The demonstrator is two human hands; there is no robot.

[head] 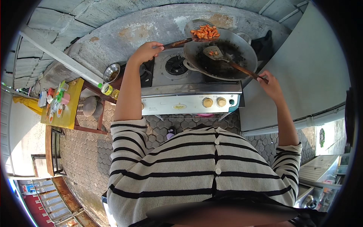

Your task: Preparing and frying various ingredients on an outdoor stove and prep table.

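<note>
My left hand (147, 52) grips the wooden handle of a perforated metal skimmer (190, 26), which is held over the back left rim of a wok and carries a heap of small orange-brown fried pieces (205, 32). In my right hand (269, 83) is the wooden handle of a metal spatula (210, 52). Its slotted blade, with a few pieces on it, is over the dark oil inside the large metal wok (249, 61). The wok rests on the right side of a gas stove (161, 103); the burner (176, 64) left of it is bare.
A metal bowl (111, 73) and an oil bottle (109, 90) stand left of the stove. Farther left, a yellow table (73, 99) holds plates and containers, with a stool (90, 106) beside it. A concrete wall (141, 25) rises behind, and a large pale panel (295, 73) borders the right.
</note>
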